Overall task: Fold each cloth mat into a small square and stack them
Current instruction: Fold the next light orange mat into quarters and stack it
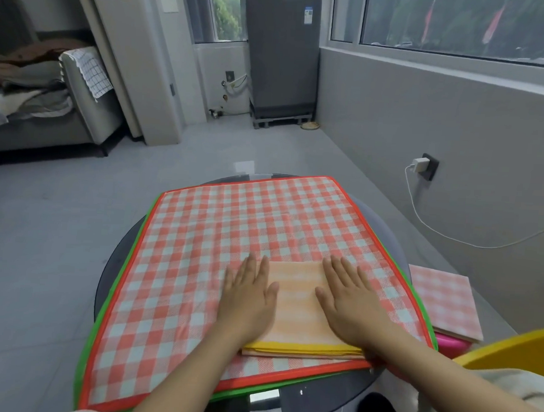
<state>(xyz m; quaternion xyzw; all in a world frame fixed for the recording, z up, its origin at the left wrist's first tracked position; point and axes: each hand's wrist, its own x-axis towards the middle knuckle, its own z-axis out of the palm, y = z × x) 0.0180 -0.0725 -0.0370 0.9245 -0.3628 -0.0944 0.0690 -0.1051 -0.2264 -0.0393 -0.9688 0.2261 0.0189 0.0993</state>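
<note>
Yellow-edged folded mat [293,311] lies square between both flat hands, left [248,296] and right [349,301] equally near, fingers straight.

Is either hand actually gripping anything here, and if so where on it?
Nothing is gripped. The left hand and right hand lie flat, fingers straight, pressing on the top face of the folded yellow-edged mat, one on each side.
</note>
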